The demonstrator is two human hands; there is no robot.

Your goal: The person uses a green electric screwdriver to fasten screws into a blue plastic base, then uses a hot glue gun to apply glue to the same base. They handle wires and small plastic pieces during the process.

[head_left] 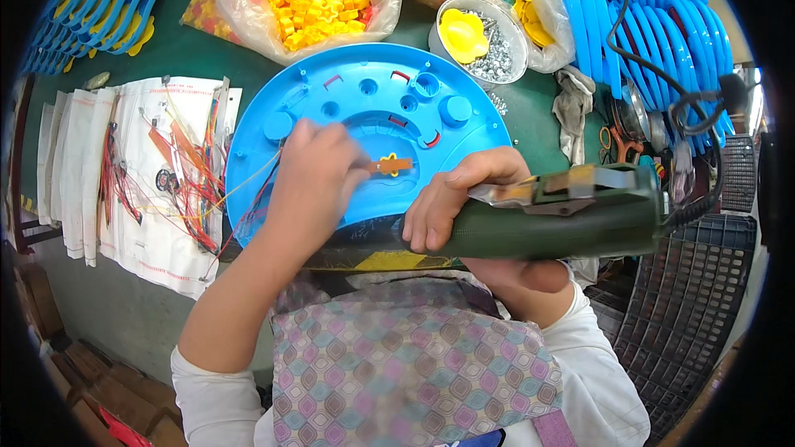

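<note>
A blue semicircular plastic shell (364, 62) lies on the green table with its hollow inner side up. My left hand (319, 170) is over its left half, slightly blurred, thumb and fingers closed at the near end of a small orange circuit board (401, 166). That board lies over a yellow flower-shaped part (389, 157) in the shell's middle recess. Thin wires (248, 184) trail leftward from beneath the hand. At the shell's front right edge, my right hand (447, 199) is wrapped round a dark green electric screwdriver (563, 219), held sideways.
Circuit boards with coloured wires lie on white sheets (149, 232) at left. Behind the shell stand a bag of yellow and red parts (319, 4) and a bowl of screws (497, 50). Stacked blue shells (654, 29) fill the back right; a black cable (617, 25) hangs there.
</note>
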